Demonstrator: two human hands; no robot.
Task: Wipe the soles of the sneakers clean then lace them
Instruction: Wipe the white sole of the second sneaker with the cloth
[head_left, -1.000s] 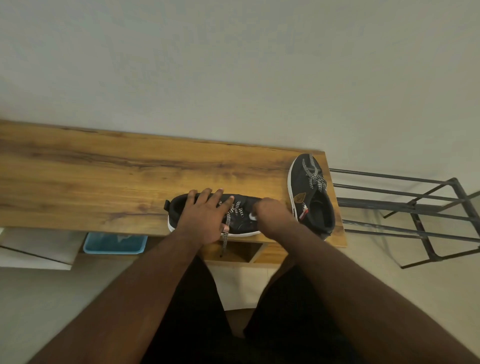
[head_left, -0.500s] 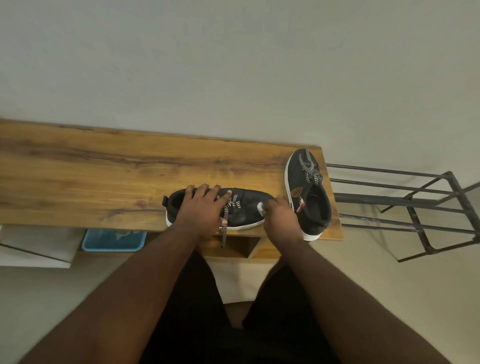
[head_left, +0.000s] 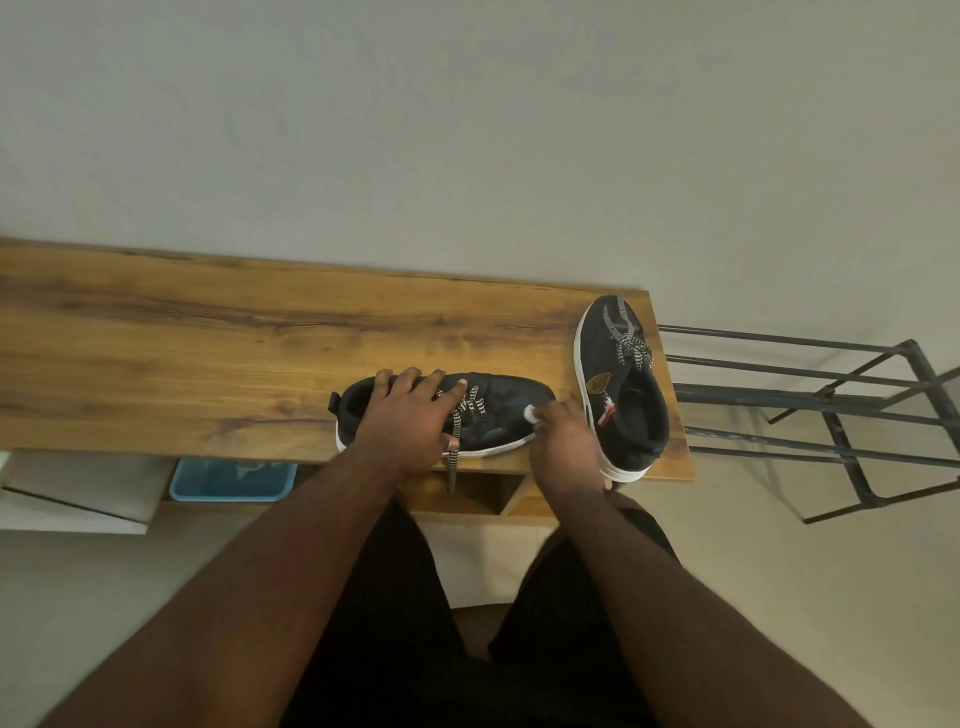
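Note:
A black sneaker with a white sole (head_left: 498, 410) lies sideways near the front edge of the wooden table (head_left: 208, 353), toe to the right. My left hand (head_left: 410, 415) rests on its collar and tongue, fingers spread over the black-and-white lace (head_left: 457, 441), whose end hangs over the table edge. My right hand (head_left: 563, 441) holds a small white wipe (head_left: 531, 413) against the toe of this sneaker. The second black sneaker (head_left: 621, 384) stands at the table's right end, toe toward the wall, its lace tied.
A black metal rack (head_left: 831, 410) stands right of the table. A blue tray (head_left: 234, 480) sits on a shelf under the table's front edge, beside a white board (head_left: 78, 499). The wall runs directly behind the table.
My right hand with the wipe has slid from the middle of the sneaker toward its toe. My left hand has stayed on the sneaker.

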